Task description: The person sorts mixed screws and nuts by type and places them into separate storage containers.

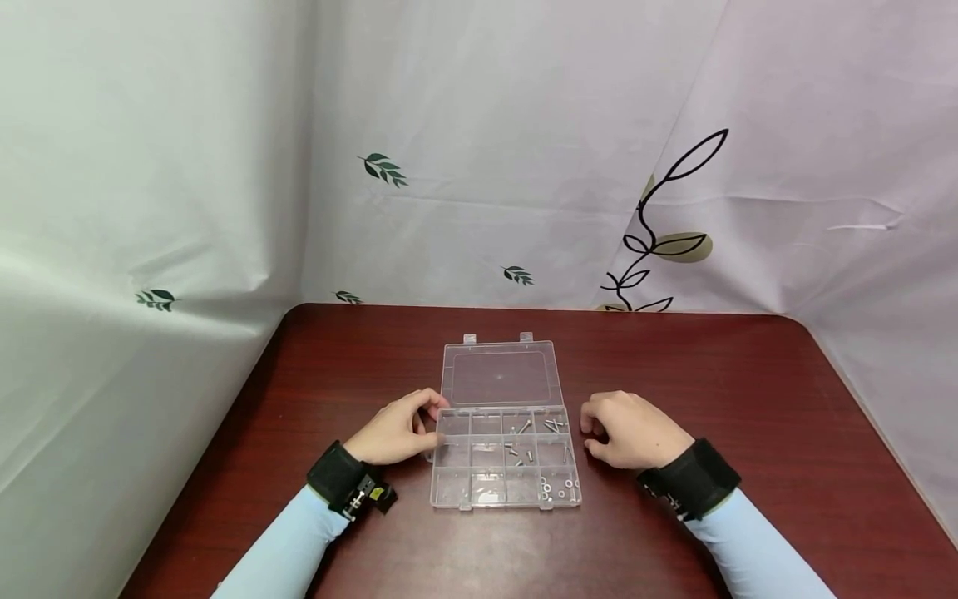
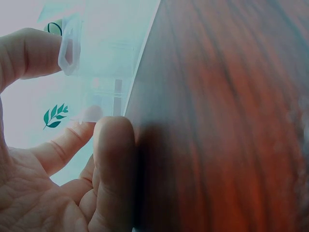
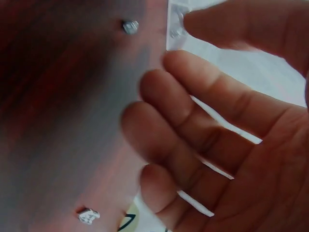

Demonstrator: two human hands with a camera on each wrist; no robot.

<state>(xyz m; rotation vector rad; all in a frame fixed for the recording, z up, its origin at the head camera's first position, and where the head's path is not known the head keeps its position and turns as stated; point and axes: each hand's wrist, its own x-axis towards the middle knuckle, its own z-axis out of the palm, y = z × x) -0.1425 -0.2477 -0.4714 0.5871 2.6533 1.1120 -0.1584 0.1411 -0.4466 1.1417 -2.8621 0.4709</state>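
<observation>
Two sleeves (image 1: 280,541), pale blue, entering from the near side; both cut off at the foot of the head view. Two wrist straps (image 1: 699,481), black. One left hand (image 1: 392,428), back up, slanted inward, thumb and fingers pinching the left edge of the box (image 1: 451,487); from the left wrist, some fingertips show only faintly, washed out behind clear plastic. One right hand (image 1: 636,428), just beside the box's right edge, slanted inward, fingers loosely bent with slight gaps between, thumb apart from them; I cannot tell whether its thumb touches the box. Two metal pieces (image 3: 88,216), blurred, below that hand, kind unreadable.

Box: clear plastic, standing open between the hands; tray's long axis left to right, four columns by three rows. Contents, near to far: metal rings (image 1: 547,488), near right compartment; screws (image 1: 525,427), middle and far rows, right half, at mixed angles, too small to count surely. One lid (image 1: 501,378), folded back, two latch tabs pointing away. One table (image 1: 359,349), dark red, wood-grained. Behind, pale cloth (image 1: 479,233), leaf-printed.
</observation>
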